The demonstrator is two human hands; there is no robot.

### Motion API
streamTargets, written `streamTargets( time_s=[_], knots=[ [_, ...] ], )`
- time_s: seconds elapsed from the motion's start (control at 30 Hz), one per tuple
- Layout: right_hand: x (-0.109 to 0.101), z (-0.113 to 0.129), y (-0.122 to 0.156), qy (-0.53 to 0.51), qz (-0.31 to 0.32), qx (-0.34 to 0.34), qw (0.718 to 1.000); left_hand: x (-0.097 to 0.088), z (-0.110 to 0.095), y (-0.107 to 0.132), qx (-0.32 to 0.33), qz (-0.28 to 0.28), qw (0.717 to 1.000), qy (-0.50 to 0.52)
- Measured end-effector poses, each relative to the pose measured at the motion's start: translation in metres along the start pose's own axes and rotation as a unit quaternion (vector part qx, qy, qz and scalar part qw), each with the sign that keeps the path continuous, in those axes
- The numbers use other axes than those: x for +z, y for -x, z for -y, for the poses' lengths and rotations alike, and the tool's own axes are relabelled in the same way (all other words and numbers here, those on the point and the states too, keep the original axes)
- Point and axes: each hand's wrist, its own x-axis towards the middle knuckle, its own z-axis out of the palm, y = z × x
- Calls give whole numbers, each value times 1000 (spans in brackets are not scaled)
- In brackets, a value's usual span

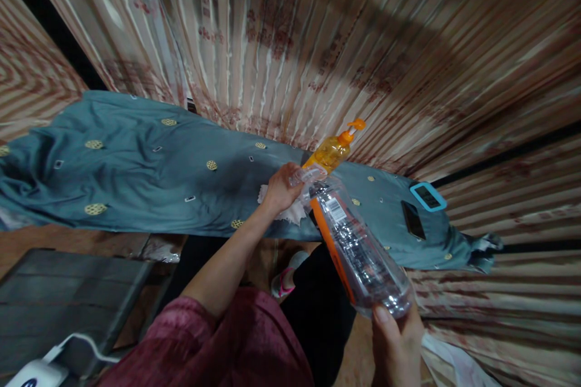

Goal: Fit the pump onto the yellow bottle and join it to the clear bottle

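My right hand [399,338] is closed around the base of a large clear plastic bottle [363,248] with an orange label strip and a barcode. The bottle slants, its neck end pointing away from me toward my left hand [282,188]. That hand is closed on a small clear plastic piece [309,175] at the bottle's neck; its exact kind is hard to make out. Just behind it is a pump bottle [330,154] of yellow liquid with an orange pump head, its lower part hidden. A crumpled white tissue [293,213] lies under my left hand.
A narrow surface covered by a teal cloth [145,175] runs across in front of me. On its right lie a dark phone [413,220] and a blue-framed device [428,196]. Striped curtains [290,42] hang close behind. A grey stool [68,302] and a white cabled device [39,373] are lower left.
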Motion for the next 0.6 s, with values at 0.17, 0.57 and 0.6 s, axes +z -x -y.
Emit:
streamTargets(
  time_s=[0.17, 0.57, 0.6],
  knots=[
    [0, -4, -2, -35, 4, -5, 999, -1, -1, 0, 2, 4, 1000, -11],
    [-10, -26, -4, 0, 20, -24, 1000, -1, 2, 0, 13, 3, 1000, -11],
    [-10, -28, -5, -1, 19, -25, 1000, -1, 3, 0, 14, 5, 1000, -9]
  ],
)
